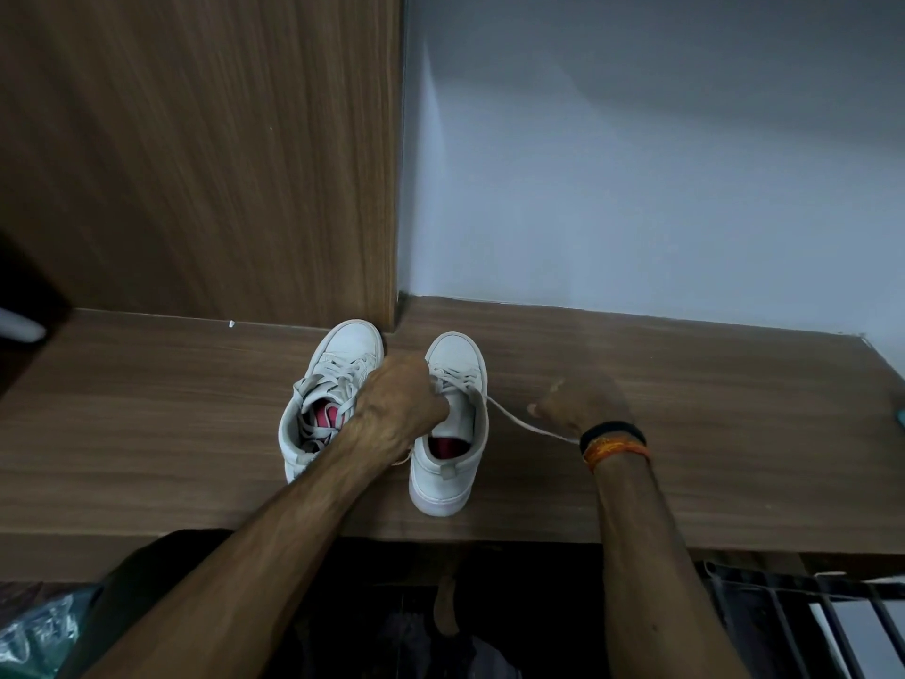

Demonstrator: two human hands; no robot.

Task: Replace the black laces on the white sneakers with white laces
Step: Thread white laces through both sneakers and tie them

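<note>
Head view: near the wooden shelf's (685, 472) back edge, both white canvas sneakers (448, 423) white-laced, left hand (399, 401) closed on the right one's tongue, blurred right hand (583, 401) pinching its loose white lace end (519, 422), probably only tightening left.

Wood-grain bench (685, 458); matching wood panel (196, 154) upright behind, left; pale blue-grey wall (661, 164) right; black metal rack (808, 624) below, lower right; crumpled plastic bag (34, 634) lower left.

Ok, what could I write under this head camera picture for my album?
Left hand steadies the right sneaker while the right hand pulls its white lace sideways.
</note>
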